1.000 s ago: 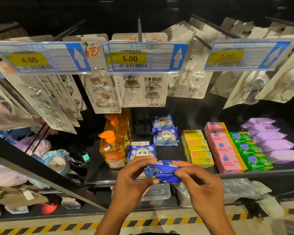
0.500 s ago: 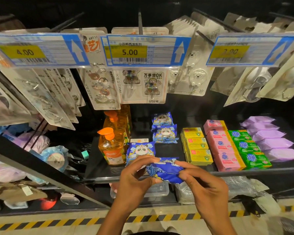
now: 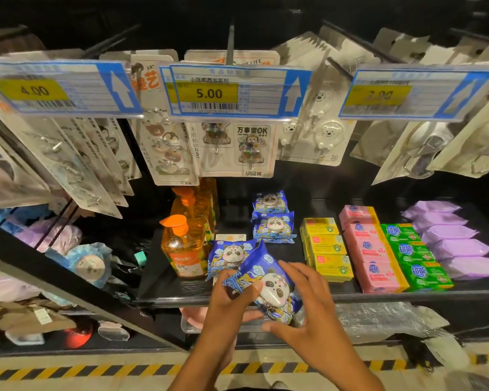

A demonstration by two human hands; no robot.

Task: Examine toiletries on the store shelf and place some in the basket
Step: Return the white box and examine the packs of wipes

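A blue packet with a cartoon panda is held tilted in front of the black shelf's front edge, its printed face turned up toward me. My left hand grips its left side, thumb on the front and fingers beneath. My right hand holds its right side between the thumb below and spread fingers above. Three more panda packets sit on the shelf: one just behind the held one and two farther back.
Orange pump bottles stand left of the packets. To the right lie rows of yellow, pink and green soap boxes and purple packs. Carded hooks and price tags hang overhead. A striped floor line runs below.
The packet has been turned over between both hands, from its blue back and edge to its panda face. The camera has moved slightly closer to the shelf.
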